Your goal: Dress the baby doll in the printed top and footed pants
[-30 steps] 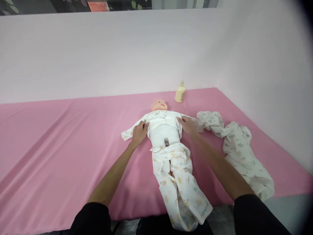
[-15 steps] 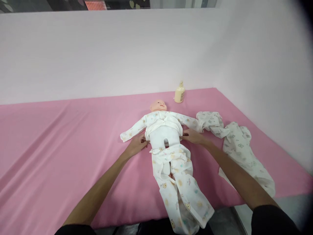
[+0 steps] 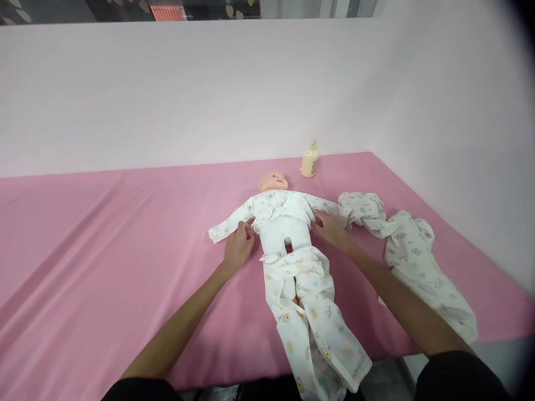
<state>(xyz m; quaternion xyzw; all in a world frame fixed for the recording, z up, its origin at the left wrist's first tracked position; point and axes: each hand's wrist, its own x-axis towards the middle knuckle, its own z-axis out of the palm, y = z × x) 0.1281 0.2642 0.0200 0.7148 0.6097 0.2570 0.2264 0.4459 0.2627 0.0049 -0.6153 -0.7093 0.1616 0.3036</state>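
A baby doll (image 3: 273,181) lies on its back with its head toward the wall. It wears a white long-sleeved baby shirt (image 3: 267,207) with small prints, the hem bunched at the chest, leaving the white torso (image 3: 278,233) bare. White printed baby pants (image 3: 301,278) sit below the hips, the legs hanging past the table's front edge. My left hand (image 3: 239,244) is closed in a pinch at the shirt's left edge. On the opposite side, my right hand (image 3: 331,228) pinches the shirt's edge, fingertips partly hidden.
A pale yellow pump bottle (image 3: 309,162) stands beyond the doll's head, near the wall (image 3: 188,94). Crumpled white printed baby clothes (image 3: 422,267) lie to the right, beside and under my right forearm. A pink sheet (image 3: 104,262) covers the table.
Both hands have moved up along the doll's sides toward its head. The shirt's hem sits slightly higher on the chest. The view has shifted a little.
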